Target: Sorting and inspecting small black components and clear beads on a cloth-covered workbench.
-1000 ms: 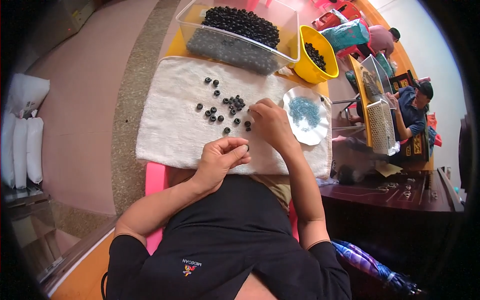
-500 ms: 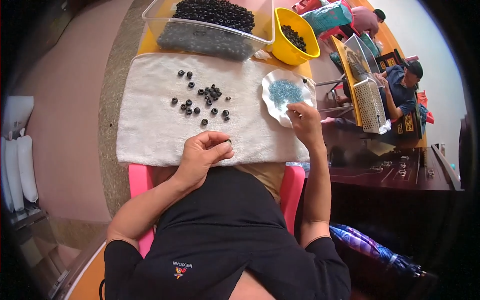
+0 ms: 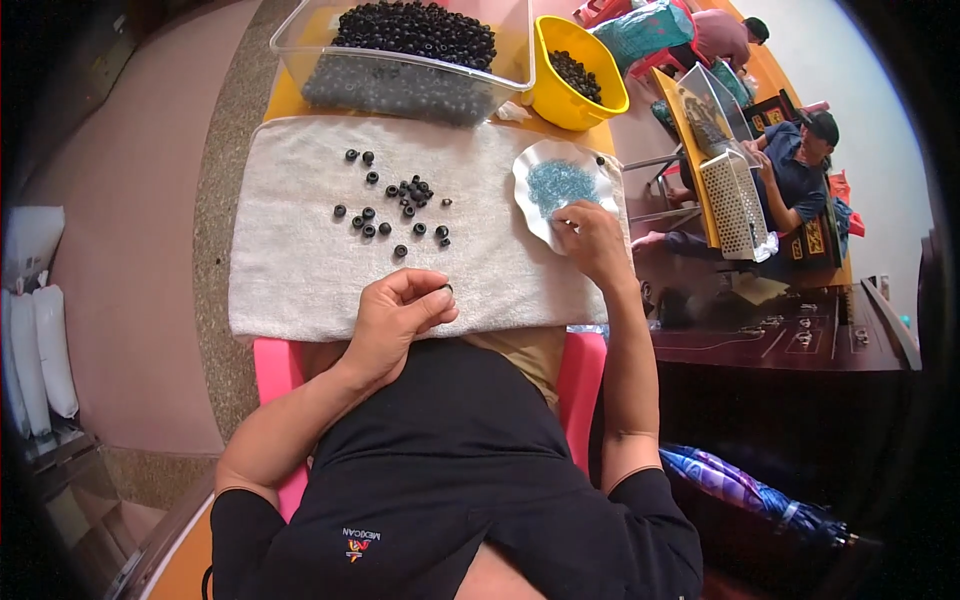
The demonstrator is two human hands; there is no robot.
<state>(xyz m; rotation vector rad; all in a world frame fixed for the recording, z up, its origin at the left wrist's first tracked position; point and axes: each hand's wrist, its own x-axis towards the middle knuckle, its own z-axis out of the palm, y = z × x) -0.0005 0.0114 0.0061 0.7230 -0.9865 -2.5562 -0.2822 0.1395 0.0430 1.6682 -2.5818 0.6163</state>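
My left hand (image 3: 395,318) is closed in a pinch above the near edge of a white towel (image 3: 300,280), with a small black bead (image 3: 447,288) partly showing at the fingertips. At the right, my right hand (image 3: 597,245) has its fingers pressed together at the near side of a white wavy-rimmed plate (image 3: 522,187). Tiny light-blue clear pieces (image 3: 562,183) lie heaped on that plate. Whatever those fingertips hold, if anything, is hidden. Several loose round black beads (image 3: 401,251), some with visible holes, lie scattered on the towel beyond my left hand.
Beyond the towel stand a clear plastic bin (image 3: 400,95) of black beads and a yellow tub (image 3: 543,95) of dark pieces. A co-worker (image 3: 800,165) sits at another table to the right, near a white perforated basket (image 3: 735,210). A folded umbrella (image 3: 740,490) lies lower right.
My right hand has dipped slightly nearer the blue pieces, its fingertips closing in on the plate. My left hand keeps its pinch on the bead. The whole view has shifted a little.
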